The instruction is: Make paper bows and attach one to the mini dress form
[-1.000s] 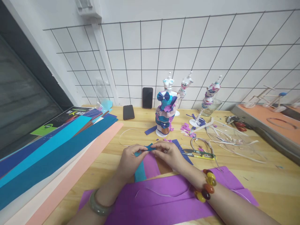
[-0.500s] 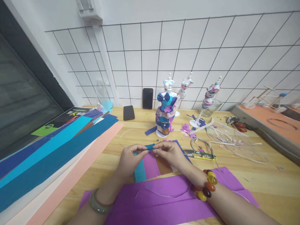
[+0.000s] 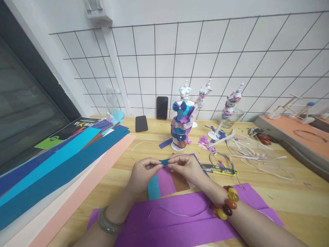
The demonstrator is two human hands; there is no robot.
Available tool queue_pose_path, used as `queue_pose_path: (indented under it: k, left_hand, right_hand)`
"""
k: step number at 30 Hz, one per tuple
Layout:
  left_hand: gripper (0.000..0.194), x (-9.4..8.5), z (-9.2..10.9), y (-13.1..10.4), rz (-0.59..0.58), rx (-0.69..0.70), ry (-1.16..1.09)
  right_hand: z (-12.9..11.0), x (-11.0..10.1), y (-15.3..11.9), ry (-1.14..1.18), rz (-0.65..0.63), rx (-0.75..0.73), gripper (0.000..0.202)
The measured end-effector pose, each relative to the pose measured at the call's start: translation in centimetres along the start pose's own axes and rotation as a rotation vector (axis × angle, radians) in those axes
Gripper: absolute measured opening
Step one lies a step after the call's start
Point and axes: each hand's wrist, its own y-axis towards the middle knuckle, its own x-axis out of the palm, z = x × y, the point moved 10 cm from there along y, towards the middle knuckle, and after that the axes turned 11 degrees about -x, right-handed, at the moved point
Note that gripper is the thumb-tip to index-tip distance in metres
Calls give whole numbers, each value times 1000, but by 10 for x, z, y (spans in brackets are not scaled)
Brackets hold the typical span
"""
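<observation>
You're squeezing the teal crepe-paper strip [image 3: 165, 162] narrower than before; your left hand [image 3: 142, 174] and right hand [image 3: 186, 168] are pinching it, bow-trimmed dress form [image 3: 180, 120] standing at one o'clock.

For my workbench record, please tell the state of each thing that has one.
Teal strip: held, partly hidden
Left hand: pinching the strip
Right hand: pinching it too
Upright phone: screen dark
Flat phone: screen dark
Front mannequin: standing, dressed
Purple sheet: laid out, creased
</observation>
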Motion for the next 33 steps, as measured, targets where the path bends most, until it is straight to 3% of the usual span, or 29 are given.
queue_pose_path:
  k: [8, 14, 18, 26, 33]
  left_hand:
    - [12, 2, -3, 0, -25, -37, -42]
    - [17, 3, -4, 0, -39, -31, -56]
    - [18, 1, 3, -1, -15, 70, 37]
    - [12, 6, 36, -17, 31, 383, 347]
    - [13, 11, 41, -22, 23, 486, 438]
  right_hand:
    - [1, 2, -2, -10, 0, 39, 13]
    - [-11, 1, 0, -178, -31, -67, 16]
    - [-24, 2, 1, -329, -62, -192, 17]
    - [-34, 8, -1, -479, -138, -329, 15]
    - [-38, 12, -4, -562, -174, -367, 14]
